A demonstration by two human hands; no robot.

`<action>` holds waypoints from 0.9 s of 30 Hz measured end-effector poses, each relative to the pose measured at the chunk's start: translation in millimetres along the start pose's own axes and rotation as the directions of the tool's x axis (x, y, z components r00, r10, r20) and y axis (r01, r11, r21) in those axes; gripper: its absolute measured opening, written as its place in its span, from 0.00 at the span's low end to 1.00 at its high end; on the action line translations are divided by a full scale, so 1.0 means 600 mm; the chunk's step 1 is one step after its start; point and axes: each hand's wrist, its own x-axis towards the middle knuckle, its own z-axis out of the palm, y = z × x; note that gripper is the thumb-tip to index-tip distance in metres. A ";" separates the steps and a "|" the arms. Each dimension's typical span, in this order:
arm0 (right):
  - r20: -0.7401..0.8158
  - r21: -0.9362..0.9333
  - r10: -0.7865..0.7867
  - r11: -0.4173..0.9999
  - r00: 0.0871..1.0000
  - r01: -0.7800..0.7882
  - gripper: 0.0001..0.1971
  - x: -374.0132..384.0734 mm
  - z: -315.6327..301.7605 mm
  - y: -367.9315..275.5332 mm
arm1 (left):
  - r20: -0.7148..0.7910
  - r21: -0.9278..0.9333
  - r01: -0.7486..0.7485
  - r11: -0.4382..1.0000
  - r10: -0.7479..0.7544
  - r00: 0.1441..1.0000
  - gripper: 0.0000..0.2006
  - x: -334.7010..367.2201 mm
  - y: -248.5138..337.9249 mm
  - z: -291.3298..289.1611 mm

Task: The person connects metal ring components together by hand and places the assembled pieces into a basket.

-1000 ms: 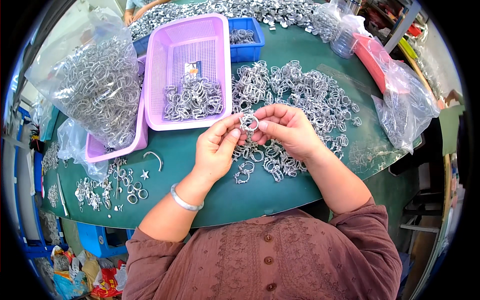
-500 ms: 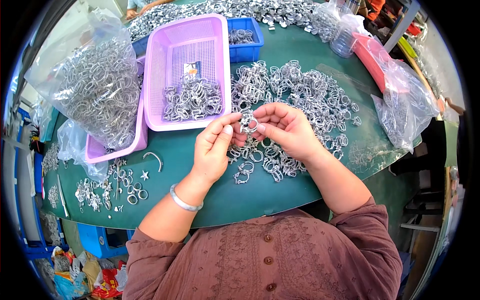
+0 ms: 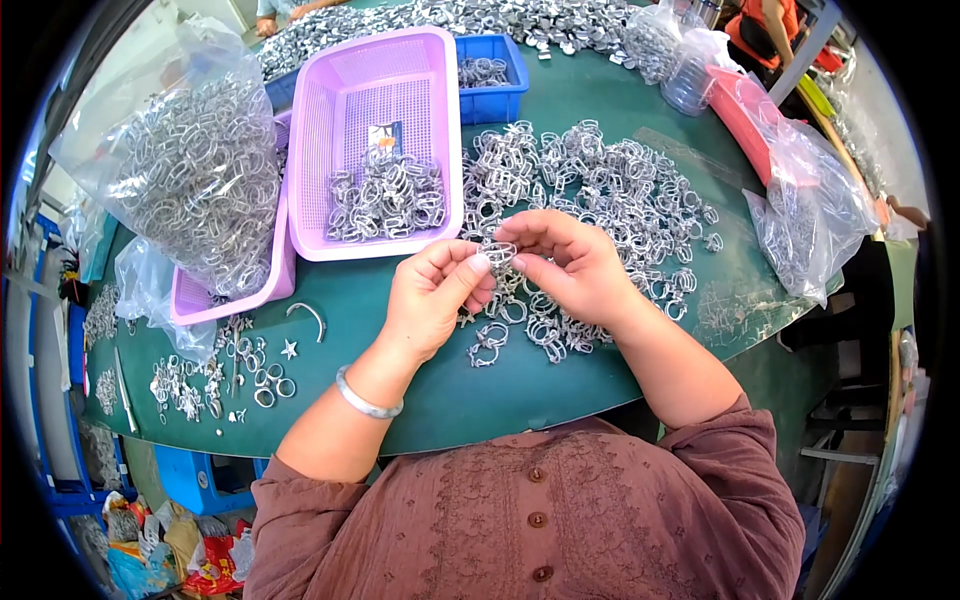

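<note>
Between the fingertips of both hands is a small silver-grey metal ring point(image 3: 500, 257), its finer shape partly hidden by the fingers. My left hand point(image 3: 428, 300), with a pale bangle point(image 3: 366, 398) at the wrist, pinches it between thumb and curled fingers. From the other side my right hand point(image 3: 578, 268) grips it with thumb and forefinger. Under and beyond the hands spreads a pile of similar grey metal rings point(image 3: 630, 185). Beyond my left hand a lilac plastic basket point(image 3: 306, 150) holds more of these rings and a small card.
Left stand a filled clear bag point(image 3: 200, 190) and a second lilac basket point(image 3: 262, 300). Loose rings point(image 3: 265, 398), a small star point(image 3: 289, 349), a curved strip point(image 3: 318, 322) and a pointed tool point(image 3: 125, 392) lie nearer. Behind are a blue bin point(image 3: 505, 103) and a pink basket point(image 3: 742, 130).
The held ring has turned between my fingertips, and my left hand has dropped slightly. At the far right, more of a person in orange has come into view.
</note>
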 end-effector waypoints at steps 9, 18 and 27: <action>0.031 0.281 0.100 0.954 0.994 -0.105 0.16 0.002 0.000 -0.001 | 0.029 -0.113 -0.134 0.985 0.138 0.990 0.11 0.001 -0.007 0.006; 0.034 0.268 0.085 0.959 0.996 -0.091 0.16 0.002 -0.001 -0.002 | 0.060 -0.075 -0.212 0.974 0.217 0.974 0.14 0.001 -0.014 0.003; -0.003 0.180 0.001 0.984 1.000 0.000 0.18 0.001 -0.001 0.007 | 0.041 -0.046 -0.266 0.963 0.268 0.963 0.17 0.002 -0.013 0.008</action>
